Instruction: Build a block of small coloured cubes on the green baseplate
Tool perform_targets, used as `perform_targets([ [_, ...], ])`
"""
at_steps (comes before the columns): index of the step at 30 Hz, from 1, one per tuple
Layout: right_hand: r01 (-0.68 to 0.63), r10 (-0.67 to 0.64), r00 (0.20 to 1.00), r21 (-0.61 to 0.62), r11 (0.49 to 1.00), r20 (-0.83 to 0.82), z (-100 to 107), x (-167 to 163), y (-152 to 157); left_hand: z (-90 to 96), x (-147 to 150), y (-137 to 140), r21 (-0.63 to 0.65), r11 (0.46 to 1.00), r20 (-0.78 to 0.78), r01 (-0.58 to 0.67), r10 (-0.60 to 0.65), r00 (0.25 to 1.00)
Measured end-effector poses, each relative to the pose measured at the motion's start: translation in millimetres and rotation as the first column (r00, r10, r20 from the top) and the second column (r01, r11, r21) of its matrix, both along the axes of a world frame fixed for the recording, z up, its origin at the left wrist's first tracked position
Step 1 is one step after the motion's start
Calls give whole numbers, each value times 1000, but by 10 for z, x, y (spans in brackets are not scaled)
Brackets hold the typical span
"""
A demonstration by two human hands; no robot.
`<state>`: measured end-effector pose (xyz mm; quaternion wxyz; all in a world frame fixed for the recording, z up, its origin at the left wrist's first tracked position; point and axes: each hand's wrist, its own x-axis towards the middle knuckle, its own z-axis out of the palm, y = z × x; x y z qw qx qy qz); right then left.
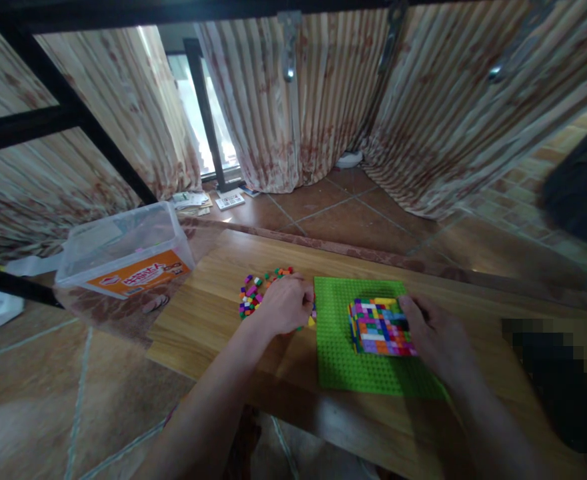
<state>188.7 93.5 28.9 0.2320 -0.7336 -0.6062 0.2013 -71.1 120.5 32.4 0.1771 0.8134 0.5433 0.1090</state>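
A green studded baseplate (333, 360) lies on the wooden table. On it stands a block built of many-coloured toy bricks (376, 328), with a yellow brick along its far edge. My right hand (436, 337) grips the block's right side, thumb near its top far corner; the other fingers are mostly hidden. Left of the plate, loose coloured toy bricks (248, 300) are spread in a small pile. Over the pile's right part is my left hand (288, 303), its fingers curled and closed. Whatever they hold, if anything, is hidden under the hand.
A clear plastic box (123, 247) with an orange label stands beyond the table's left end. Papers (231, 200) lie on the tiled floor by the striped curtains (293, 120). A dark, pixelated shape (553, 380) covers the table's right side. Black metal bars cross the upper left.
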Motion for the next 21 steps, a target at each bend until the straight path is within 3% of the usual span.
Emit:
perform_targets([
  [7,-7,7,1000,-35,999,-1,52,9,-23,-24,-91,30,-21,1000,-5,3,-3,1000],
  [13,-45,45,999,7,999,-17,47,8,-26,25,-132,16,-79,986,119,149,-139,983],
  [17,-53,53,998,31,998,-19,36,-3,-35,68,-118,-16,-55,972,104,229,-222,969],
  [21,-54,54,998,17,998,-9,42,-15,-35,71,-129,-28,-60,972,74,229,-224,972],
])
